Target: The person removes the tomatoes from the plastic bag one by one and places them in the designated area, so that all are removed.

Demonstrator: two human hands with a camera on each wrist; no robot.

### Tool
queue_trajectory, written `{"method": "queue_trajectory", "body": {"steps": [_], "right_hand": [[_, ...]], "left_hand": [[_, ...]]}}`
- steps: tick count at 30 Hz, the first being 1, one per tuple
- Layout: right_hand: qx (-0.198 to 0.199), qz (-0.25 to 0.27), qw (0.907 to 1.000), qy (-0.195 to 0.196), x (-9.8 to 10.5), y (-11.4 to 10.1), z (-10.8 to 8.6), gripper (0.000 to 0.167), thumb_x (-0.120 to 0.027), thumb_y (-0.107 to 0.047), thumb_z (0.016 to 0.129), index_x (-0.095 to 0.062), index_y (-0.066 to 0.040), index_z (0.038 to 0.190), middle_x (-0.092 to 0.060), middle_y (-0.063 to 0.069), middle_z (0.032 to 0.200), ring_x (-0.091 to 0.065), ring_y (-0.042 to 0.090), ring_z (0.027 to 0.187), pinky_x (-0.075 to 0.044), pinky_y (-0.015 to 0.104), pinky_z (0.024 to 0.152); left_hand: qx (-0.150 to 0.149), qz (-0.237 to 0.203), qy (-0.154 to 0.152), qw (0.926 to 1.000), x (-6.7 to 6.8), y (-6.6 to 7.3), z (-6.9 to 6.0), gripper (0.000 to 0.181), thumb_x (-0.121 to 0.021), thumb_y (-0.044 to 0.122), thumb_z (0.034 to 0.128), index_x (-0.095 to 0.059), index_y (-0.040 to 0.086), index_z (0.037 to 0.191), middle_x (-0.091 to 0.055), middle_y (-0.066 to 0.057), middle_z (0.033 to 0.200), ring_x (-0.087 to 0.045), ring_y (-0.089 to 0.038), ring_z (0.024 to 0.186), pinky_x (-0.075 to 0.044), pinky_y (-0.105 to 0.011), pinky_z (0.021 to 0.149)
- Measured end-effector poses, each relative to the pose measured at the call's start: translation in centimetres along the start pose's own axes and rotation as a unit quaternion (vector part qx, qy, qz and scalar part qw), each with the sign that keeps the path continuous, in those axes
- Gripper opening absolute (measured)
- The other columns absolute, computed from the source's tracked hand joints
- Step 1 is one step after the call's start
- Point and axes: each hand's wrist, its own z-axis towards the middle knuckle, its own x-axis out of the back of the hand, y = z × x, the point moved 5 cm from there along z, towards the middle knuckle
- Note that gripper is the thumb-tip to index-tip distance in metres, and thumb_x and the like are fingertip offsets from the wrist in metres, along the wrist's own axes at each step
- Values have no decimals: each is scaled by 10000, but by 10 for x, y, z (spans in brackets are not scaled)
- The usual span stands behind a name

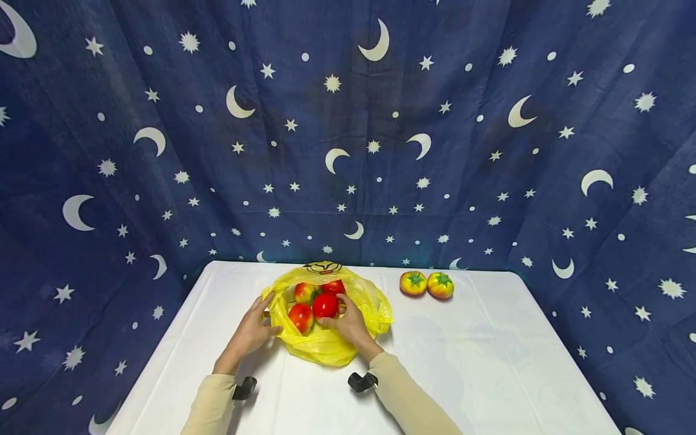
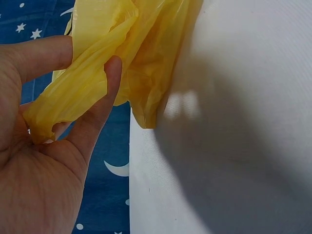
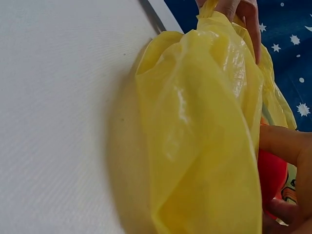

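Observation:
A yellow plastic bag (image 1: 326, 347) sits with its mouth spread on the white table, and several red and red-yellow tomatoes lie inside. My left hand (image 1: 252, 329) holds the bag's left rim; in the left wrist view the crumpled plastic (image 2: 78, 92) runs between thumb and fingers. My right hand (image 1: 350, 323) is inside the mouth, thumb and fingers around a glossy red tomato (image 1: 325, 306). Next to that one lie a red-yellow tomato (image 1: 301, 318) and, behind, another two. In the right wrist view the bag's side hides part of the held tomato (image 3: 273, 175).
Two yellow-red tomatoes with green tops (image 1: 413, 283) stand side by side at the back right of the white table (image 1: 489, 362). A dark blue cloth (image 1: 348, 121) with moons and stars hangs behind and around the table.

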Motion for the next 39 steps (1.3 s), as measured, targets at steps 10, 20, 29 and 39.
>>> {"method": "queue_trajectory", "body": {"steps": [10,20,29,39], "right_hand": [[-43,308,9995,-24,4,2,-5,776,-862,-206,730,-482,-57,1389,-567,190,1345,-561,345,1200,-488,480,1037],[-3,670,9976,-157,9,6,-6,768,-859,-184,730,-470,-90,1386,-572,177,1333,-582,335,1185,-505,466,1020],[66,699,9975,-73,15,3,-7,753,-847,-218,744,-485,-193,1404,-545,135,1338,-549,314,1159,-530,439,981],[184,793,9967,-56,21,-8,-11,800,-847,-259,743,-452,-186,1434,-507,127,1417,-501,335,1247,-483,490,1043]], "left_hand": [[-88,48,49,9999,0,1,-1,901,-777,58,760,-317,64,1535,-249,-249,1581,-583,-402,1185,-490,-516,1003],[-59,39,27,10000,-2,-1,-2,901,-776,67,771,-306,65,1540,-239,-236,1590,-569,-404,1213,-475,-517,1025],[-66,41,42,10000,-1,2,-2,900,-773,69,771,-305,66,1540,-201,-268,1595,-577,-408,1200,-476,-521,1021],[-90,33,41,9999,1,1,-2,890,-768,71,778,-306,61,1539,-185,-280,1597,-582,-411,1202,-440,-543,1058]]}}
